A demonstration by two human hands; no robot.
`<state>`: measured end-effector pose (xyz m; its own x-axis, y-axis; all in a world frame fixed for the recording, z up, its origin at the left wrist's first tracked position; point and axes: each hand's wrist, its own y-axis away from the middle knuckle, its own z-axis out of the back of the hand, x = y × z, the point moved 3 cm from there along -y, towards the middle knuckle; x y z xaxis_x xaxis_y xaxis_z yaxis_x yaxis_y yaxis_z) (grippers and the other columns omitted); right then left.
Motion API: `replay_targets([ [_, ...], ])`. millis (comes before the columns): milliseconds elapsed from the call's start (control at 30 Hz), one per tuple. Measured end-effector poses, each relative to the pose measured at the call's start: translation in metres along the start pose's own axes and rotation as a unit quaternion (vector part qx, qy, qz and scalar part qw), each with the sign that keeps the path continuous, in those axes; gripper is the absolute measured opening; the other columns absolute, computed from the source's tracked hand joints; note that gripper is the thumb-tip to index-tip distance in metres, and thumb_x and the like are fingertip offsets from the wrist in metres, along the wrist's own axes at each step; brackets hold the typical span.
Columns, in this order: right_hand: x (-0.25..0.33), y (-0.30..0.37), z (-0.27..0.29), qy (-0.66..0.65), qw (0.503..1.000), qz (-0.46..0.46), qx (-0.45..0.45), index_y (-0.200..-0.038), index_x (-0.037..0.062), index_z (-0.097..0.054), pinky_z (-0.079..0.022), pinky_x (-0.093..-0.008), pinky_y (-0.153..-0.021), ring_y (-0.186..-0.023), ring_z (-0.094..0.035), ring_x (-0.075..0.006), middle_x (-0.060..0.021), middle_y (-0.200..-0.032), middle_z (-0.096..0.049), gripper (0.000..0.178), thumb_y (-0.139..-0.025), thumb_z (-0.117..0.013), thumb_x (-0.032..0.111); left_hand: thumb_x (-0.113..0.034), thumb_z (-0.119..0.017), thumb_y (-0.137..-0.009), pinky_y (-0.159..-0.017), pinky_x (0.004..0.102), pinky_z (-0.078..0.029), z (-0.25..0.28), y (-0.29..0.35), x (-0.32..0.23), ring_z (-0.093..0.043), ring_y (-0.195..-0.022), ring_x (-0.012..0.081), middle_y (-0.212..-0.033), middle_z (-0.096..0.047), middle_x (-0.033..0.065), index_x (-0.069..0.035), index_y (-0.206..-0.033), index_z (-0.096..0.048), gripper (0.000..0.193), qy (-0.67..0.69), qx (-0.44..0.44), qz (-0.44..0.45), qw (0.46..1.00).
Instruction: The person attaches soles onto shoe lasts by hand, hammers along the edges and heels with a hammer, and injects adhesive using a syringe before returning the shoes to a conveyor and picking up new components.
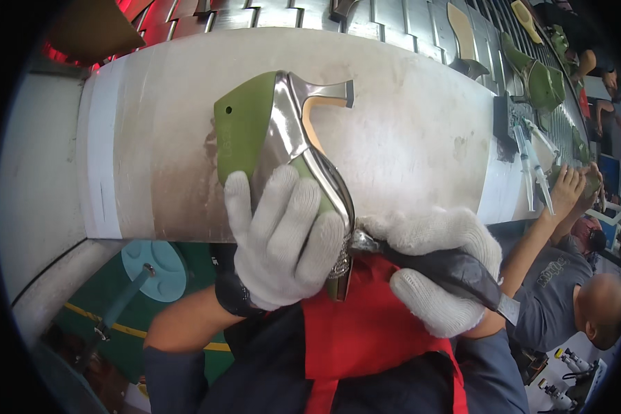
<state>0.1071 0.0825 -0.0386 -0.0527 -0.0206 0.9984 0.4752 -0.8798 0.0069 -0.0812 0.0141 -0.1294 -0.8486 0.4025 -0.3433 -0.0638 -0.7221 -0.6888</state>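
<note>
Head view: silver shoe lying between two gloved hands, its sole side toward the tool.
From here I see the shoe on its green last, at the near edge of the pale bench, long axis running toward the wearer, toe nearest the body. The left hand is nearer, its fingers spread over the upper; the right hand has its fingers clamped around a dark-handled tool, metal end just beside the sole edge; contact I can't tell.
</note>
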Motion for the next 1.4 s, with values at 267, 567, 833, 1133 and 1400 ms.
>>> replay_targets([
  [267,0.007,-0.038,0.013,-0.104,0.974,-0.182,0.085,-0.122,-0.0036,-0.065,-0.059,-0.0495,-0.108,-0.120,-0.075,-0.0385,-0.0306,-0.128,-0.074,0.032,-0.091,-0.074,-0.003,-0.015,-0.074,-0.098,-0.123,0.0810,-0.029,-0.004,0.005,0.002,-0.065,-0.127,0.0421,-0.135,-0.058,0.0193,-0.010,-0.146,-0.050,0.054,0.004,0.006,0.005,1.000],
  [567,-0.004,-0.090,0.021,-0.008,0.962,-0.233,0.144,-0.117,-0.0132,-0.064,-0.061,-0.0475,-0.101,-0.108,-0.077,-0.0394,-0.0330,-0.114,-0.077,0.035,-0.089,-0.072,0.005,-0.020,-0.075,-0.097,-0.122,0.0820,-0.027,-0.012,0.006,-0.002,-0.067,-0.117,0.0368,-0.130,-0.059,0.0165,-0.011,-0.145,-0.048,0.055,-0.015,-0.006,-0.007,1.000],
  [833,-0.006,-0.106,0.013,-0.002,0.962,-0.248,0.115,-0.121,-0.0099,-0.066,-0.061,-0.0466,-0.101,-0.109,-0.077,-0.0376,-0.0290,-0.121,-0.077,0.039,-0.087,-0.074,0.005,-0.024,-0.069,-0.099,-0.120,0.0811,-0.030,-0.015,0.004,-0.007,-0.068,-0.111,0.0273,-0.125,-0.056,0.0089,-0.015,-0.141,-0.049,0.047,-0.015,-0.035,0.017,0.999],
  [1133,0.005,-0.141,0.002,0.061,0.938,-0.264,0.219,-0.117,-0.0074,-0.070,-0.063,-0.0395,-0.081,-0.088,-0.076,-0.0257,-0.0211,-0.105,-0.080,0.033,-0.088,-0.074,0.008,-0.024,-0.071,-0.098,-0.121,0.0787,-0.033,-0.014,0.003,-0.005,-0.067,-0.120,0.0261,-0.127,-0.054,0.0081,-0.015,-0.137,-0.052,0.045,-0.026,-0.038,0.021,0.999],
  [1400,0.013,-0.125,-0.004,0.130,0.969,-0.187,0.095,-0.115,-0.0031,-0.080,-0.044,-0.0220,-0.051,-0.064,-0.063,-0.0070,-0.0090,-0.098,-0.081,0.024,-0.094,-0.071,0.006,-0.017,-0.070,-0.098,-0.121,0.0804,-0.029,-0.013,-0.003,-0.006,-0.070,-0.117,0.0342,-0.117,-0.065,0.0123,-0.011,-0.132,-0.051,0.039,-0.019,-0.043,0.004,0.999],
])
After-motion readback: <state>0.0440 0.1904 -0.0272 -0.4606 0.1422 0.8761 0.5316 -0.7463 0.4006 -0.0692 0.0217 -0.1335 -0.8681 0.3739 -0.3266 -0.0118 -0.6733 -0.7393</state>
